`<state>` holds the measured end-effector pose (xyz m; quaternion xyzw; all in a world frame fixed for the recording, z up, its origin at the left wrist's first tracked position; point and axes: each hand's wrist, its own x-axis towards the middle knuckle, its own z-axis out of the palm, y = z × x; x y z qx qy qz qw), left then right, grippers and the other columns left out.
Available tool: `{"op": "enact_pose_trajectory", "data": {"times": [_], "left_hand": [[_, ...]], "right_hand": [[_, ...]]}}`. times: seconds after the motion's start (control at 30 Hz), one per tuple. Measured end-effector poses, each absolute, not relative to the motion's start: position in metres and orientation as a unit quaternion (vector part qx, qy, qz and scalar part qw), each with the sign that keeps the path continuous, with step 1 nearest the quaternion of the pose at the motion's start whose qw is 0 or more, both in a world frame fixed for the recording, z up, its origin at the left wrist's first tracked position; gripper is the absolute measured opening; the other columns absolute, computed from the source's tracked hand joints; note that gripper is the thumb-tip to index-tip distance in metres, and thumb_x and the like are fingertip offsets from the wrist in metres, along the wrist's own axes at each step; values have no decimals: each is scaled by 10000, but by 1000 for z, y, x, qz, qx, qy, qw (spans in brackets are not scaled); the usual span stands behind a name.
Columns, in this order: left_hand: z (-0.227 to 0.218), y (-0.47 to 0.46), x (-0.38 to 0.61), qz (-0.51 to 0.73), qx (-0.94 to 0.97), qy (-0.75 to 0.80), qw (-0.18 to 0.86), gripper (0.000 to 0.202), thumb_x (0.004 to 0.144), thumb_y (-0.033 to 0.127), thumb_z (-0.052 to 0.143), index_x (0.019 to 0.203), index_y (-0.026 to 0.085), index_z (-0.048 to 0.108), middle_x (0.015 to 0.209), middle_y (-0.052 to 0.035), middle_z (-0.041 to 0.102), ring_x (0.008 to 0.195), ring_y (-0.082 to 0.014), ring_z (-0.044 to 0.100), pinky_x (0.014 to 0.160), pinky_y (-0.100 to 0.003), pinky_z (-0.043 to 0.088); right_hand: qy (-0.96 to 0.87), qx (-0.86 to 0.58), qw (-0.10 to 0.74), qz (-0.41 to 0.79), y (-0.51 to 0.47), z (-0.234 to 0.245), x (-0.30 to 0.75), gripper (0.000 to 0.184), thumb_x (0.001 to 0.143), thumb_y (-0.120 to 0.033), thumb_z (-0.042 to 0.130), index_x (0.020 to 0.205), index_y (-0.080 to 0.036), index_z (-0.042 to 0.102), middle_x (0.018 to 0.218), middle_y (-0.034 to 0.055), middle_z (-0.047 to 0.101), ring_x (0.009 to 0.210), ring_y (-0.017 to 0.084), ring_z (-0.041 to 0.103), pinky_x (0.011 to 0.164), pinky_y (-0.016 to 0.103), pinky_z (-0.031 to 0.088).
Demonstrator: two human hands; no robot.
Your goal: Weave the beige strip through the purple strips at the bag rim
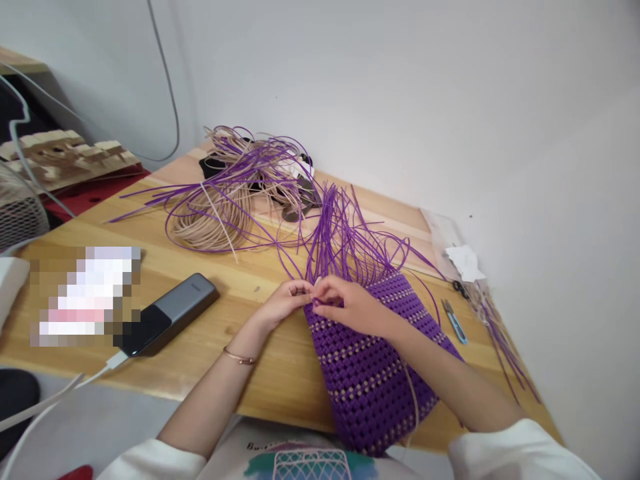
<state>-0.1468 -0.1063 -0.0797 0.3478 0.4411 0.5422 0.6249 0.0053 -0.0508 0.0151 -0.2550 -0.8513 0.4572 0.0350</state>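
Note:
A purple woven bag (pixel 367 373) with beige flecked rows lies on the table and hangs over its front edge toward me. Loose purple cords (pixel 333 233) fan out from its far edge. At the bag's upper left corner my left hand (pixel 290 300) pinches a purple cord between thumb and fingers. My right hand (pixel 350 303) meets it there, thumb and fingertips closed on the same cord, the rest of the hand over the weave. The exact knot between the fingertips is too small to make out.
Coils of beige cord (pixel 213 217) and purple strands lie at the back. Blue thread snips (pixel 455 322) and a bundle of cords (pixel 500 333) are on the right. A power bank (pixel 173 313) with a white cable sits left, beside a blurred-out phone-like object (pixel 90 293). A wall (pixel 400 100) rises behind.

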Motion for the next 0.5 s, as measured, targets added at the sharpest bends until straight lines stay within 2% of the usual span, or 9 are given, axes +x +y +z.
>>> {"op": "enact_pose_trajectory", "data": {"times": [0.07,0.2,0.3,0.43,0.5], "left_hand": [[-82,-106,-146,543,351,446,619,281,561,328,749,702,121,621,694,-1,615,676,-101,510,693,-233,369],[-88,-104,-146,538,378,463,594,292,594,353,734,717,115,619,722,-21,630,686,-112,525,696,-244,380],[-91,-103,-146,539,404,474,567,302,605,369,725,729,113,625,745,-38,646,685,-123,535,685,-249,389],[-92,-104,-148,527,428,492,546,304,629,380,705,751,109,641,752,-45,656,656,-117,525,645,-239,380],[-91,-104,-148,527,430,488,547,300,632,379,700,751,109,643,753,-42,656,657,-114,521,646,-237,377]], "right_hand": [[-811,-323,41,486,-41,9,3,178,759,-216,584,901,-156,494,779,14,648,713,119,600,673,240,435],[-801,-401,-5,445,-25,2,-9,191,685,-123,623,830,-145,501,671,-3,627,608,105,572,562,207,396],[-797,-424,-25,429,-18,0,-17,265,674,-101,623,865,-156,447,606,-33,600,555,95,554,509,188,365],[-800,-380,-42,462,-12,1,-22,322,697,-118,609,963,-153,430,585,-40,594,511,87,527,463,173,339],[-817,-330,-48,470,-8,2,-23,273,704,-138,607,935,-151,461,577,-39,586,487,77,509,456,168,346]]}}
